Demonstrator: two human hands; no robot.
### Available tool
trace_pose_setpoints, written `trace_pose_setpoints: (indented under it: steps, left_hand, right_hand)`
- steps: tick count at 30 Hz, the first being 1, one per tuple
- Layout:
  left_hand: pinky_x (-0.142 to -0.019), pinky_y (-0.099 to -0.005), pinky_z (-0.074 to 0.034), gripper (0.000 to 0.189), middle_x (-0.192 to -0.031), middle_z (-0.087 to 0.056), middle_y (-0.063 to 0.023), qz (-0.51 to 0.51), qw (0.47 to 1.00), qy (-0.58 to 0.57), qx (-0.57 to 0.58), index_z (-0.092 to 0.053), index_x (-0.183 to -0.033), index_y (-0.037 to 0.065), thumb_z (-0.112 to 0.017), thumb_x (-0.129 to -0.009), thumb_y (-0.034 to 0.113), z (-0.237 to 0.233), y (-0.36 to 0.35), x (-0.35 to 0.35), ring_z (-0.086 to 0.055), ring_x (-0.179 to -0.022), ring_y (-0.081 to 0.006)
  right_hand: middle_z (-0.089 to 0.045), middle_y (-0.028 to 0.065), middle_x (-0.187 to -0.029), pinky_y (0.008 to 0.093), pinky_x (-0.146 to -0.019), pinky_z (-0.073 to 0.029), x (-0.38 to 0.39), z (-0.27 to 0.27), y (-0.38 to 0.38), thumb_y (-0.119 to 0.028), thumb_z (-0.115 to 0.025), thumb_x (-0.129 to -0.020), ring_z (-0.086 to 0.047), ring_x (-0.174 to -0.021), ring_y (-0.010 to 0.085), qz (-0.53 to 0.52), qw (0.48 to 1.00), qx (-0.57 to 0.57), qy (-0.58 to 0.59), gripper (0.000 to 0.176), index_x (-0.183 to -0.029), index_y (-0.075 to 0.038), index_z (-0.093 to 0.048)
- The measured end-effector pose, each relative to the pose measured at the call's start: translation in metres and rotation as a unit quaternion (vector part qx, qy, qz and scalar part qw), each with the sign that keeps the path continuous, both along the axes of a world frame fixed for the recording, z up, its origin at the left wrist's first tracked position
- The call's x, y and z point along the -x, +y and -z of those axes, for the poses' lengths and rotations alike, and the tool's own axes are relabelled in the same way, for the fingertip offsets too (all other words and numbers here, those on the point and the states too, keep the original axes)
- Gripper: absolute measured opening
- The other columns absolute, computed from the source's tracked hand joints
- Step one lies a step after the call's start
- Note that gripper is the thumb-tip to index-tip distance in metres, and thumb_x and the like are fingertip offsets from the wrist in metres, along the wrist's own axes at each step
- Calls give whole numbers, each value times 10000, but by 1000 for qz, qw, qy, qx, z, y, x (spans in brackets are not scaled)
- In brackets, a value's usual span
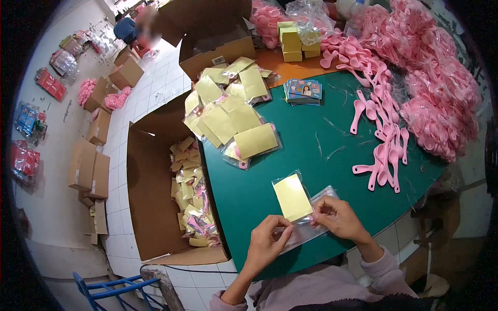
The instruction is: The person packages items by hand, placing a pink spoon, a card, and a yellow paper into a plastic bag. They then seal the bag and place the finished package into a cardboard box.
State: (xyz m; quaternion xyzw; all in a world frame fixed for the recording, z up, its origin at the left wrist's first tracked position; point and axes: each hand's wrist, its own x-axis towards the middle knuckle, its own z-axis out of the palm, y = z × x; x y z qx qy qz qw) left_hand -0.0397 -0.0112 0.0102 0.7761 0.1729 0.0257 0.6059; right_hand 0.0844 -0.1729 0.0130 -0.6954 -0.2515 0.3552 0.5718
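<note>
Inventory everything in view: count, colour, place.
Bagged card: one, yellow, bottom centre
Clear bags: several, transparent, beneath bagged card
Table: one, green and orange, centre
Large box: one, brown, table's left
Packets: many, yellow, table and large box
Printed cards: one stack, blue, far middle
Card blocks: several, yellow, far end
Loose spoons: many, pink, table's right
Bagged spoons: many, pink, far right
Other boxes: several, brown, left side, far end
Hanging bags: several, mixed, left wall
Metal frame: one, blue, bottom left
Distant person: one, blue clothing, top left
Left hand: one, mauve sleeve, card's lower left
Right hand: one, mauve sleeve, card's lower right
</note>
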Motion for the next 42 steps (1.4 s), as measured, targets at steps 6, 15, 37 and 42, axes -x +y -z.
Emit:
trace_pose_setpoints:
  steps: [6, 15, 37, 42]
  left_hand:
    - [-562, -206, -479, 151, -845, -570, -66, -39, 998, 44, 7, -518, -897, -26, -599, -812, 70, 1, -6, -3, -557, -730, -78]
    - [-534, -186, -448, 204, -855, -555, -76, -85, 990, 10, 115, -458, -1016, 0, -546, -840, 54, 4, -7, -1, -531, -664, -62]
    - [-983, -600, -108, 894, -1343, -107, -356, -115, 919, 23, -377, -15, -1343, -52, -488, -818, 496, 35, 133, -99, -81, -1269, -478]
    - [-1001, -570, -109, 886, -1324, -105, -385, -137, 921, -75, -357, 1, -1336, -66, -456, -832, 500, 47, 139, -155, -62, -1264, -492]
  right_hand:
    - [-577, 100, -753, 250, -552, -514, 6, -2, 8, -53, -539, -838, -625, -644, 149, 75, 996, 14, 43, 122, -835, 42, -462]
    - [-583, 98, -754, 245, -549, -513, 12, -11, 12, -24, -517, -838, -629, -656, 150, 81, 996, 13, 20, 184, -1009, 28, -476]
    - [-387, 269, -1140, 415, -926, -338, -105, 33, 160, -279, -665, -716, -378, -1083, 396, -4, 931, 2, -365, 749, -1278, 2, -258]
    - [-426, 236, -1114, 383, -925, -342, -132, 33, 178, -177, -627, -714, -398, -1070, 369, 73, 931, -13, -358, 632, -1239, -6, -319]
